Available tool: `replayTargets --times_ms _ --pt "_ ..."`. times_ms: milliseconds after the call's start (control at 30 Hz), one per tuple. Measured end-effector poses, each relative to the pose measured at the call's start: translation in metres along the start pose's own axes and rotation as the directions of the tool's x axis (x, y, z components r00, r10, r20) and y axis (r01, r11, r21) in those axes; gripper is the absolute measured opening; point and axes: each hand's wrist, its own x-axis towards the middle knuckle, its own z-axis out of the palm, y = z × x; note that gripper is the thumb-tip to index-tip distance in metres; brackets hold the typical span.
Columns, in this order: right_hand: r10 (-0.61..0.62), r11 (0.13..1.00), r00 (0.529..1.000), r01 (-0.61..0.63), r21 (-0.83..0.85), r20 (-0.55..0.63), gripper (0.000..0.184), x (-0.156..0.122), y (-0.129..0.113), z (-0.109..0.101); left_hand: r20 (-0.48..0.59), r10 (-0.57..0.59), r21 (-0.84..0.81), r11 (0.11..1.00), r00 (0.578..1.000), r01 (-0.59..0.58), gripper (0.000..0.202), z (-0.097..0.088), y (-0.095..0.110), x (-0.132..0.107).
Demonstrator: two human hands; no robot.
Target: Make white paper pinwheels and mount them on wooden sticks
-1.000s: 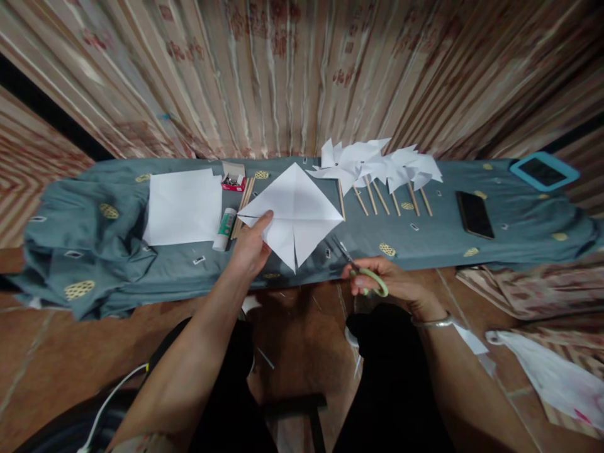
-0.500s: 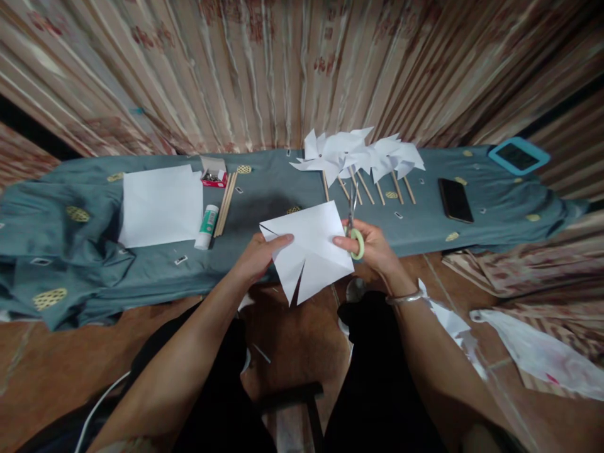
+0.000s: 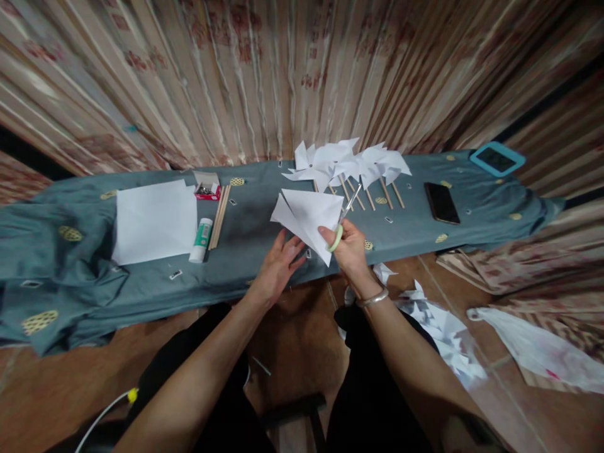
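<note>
Between thumb and fingers, my right hand pinches the right side of a white sheet of paper with slits cut in it. The same hand carries scissors with pale green handles, their blades pointing up and away past the paper. My left hand is open, its fingers spread just below the sheet's lower left edge; whether a fingertip touches the paper I cannot tell. Finished paper pinwheels on wooden sticks lie in a row behind the scissors.
On the cloth-covered table at left lie white sheets, a glue stick, wooden sticks and a small red box of metal bits. At right are a phone and a blue-framed tablet. Paper scraps lie below.
My left hand has let go of the paper and opened below it. The sheet has turned in my right hand, which still holds the scissors. The view has shifted slightly.
</note>
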Motion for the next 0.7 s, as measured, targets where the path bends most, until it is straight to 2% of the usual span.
replayTargets --times_ms 67,167,300,433,500,567,700 --pt "0.007 1.0 0.999 -0.006 -0.02 0.047 0.041 -0.004 0.001 0.008 -0.029 0.054 -0.005 0.999 0.998 -0.054 0.062 0.006 -0.001 -0.001" --pt "0.07 0.996 0.992 -0.063 -0.063 0.105 0.044 -0.01 0.001 0.017 -0.132 0.123 -0.047 0.99 0.984 -0.13 0.047 0.009 0.003 0.002" --pt "0.141 0.988 0.976 -0.128 -0.084 0.166 0.048 -0.016 -0.001 0.023 -0.375 0.129 -0.097 0.979 0.918 -0.177 0.032 0.003 0.012 0.008" --pt "0.188 0.978 0.94 -0.152 -0.144 0.286 0.047 -0.023 -0.005 0.02 -0.463 0.17 -0.076 0.97 0.87 -0.23 0.027 -0.006 0.022 0.013" --pt "0.22 0.969 0.892 -0.153 -0.193 0.395 0.044 -0.029 -0.007 0.016 -0.474 0.227 -0.051 0.957 0.85 -0.285 0.029 -0.01 0.029 0.017" --pt "0.266 0.955 0.825 -0.156 -0.253 0.498 0.044 -0.036 -0.009 0.011 -0.473 0.279 -0.032 0.942 0.836 -0.333 0.032 -0.015 0.037 0.02" --pt "0.401 0.907 0.656 -0.186 -0.378 0.639 0.046 -0.047 -0.011 0.003 -0.456 0.325 -0.042 0.922 0.828 -0.385 0.034 -0.025 0.049 0.027"
